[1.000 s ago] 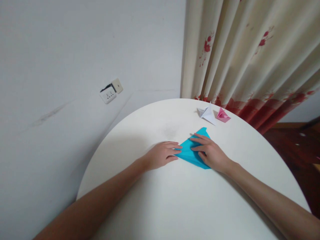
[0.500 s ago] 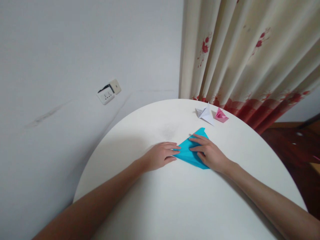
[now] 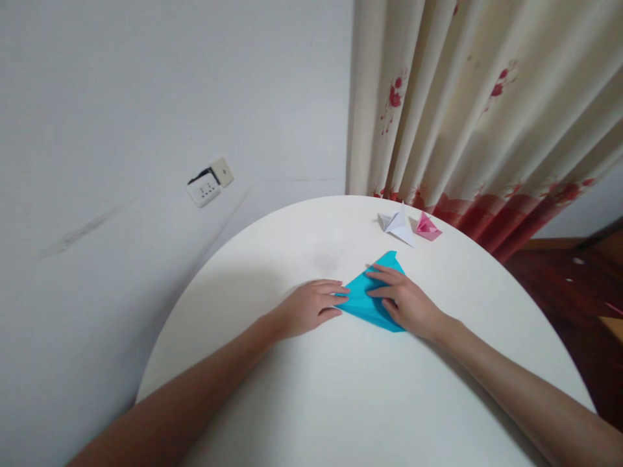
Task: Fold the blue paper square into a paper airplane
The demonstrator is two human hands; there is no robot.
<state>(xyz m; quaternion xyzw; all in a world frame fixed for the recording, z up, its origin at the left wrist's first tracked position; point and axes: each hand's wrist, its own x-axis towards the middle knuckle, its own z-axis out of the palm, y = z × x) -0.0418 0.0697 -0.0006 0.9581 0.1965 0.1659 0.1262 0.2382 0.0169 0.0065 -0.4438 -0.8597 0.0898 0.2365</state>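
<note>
So both hands are flat on a folded blue paper (image 3: 372, 295) lying on the round white table (image 3: 350, 395). The left hand (image 3: 311, 306) has its fingers (image 3: 335, 293) stretched out and close together, tips pressing down right at the paper's left corner, nothing gripped. The right hand (image 3: 406, 301) lies on top of the paper's right half, fingers (image 3: 382, 277) extended and slightly spread, pushing it flat against the table rather than pinching it. The paper's a triangle-ish shape, sitting between and under the two sets of fingertips. Farther out past the right fingers, near the table's far edge, there's a little white origami piece (image 3: 398, 224) and a pink origami piece (image 3: 428, 227) just beside it, close to a flowery curtain (image 3: 467, 110).
</note>
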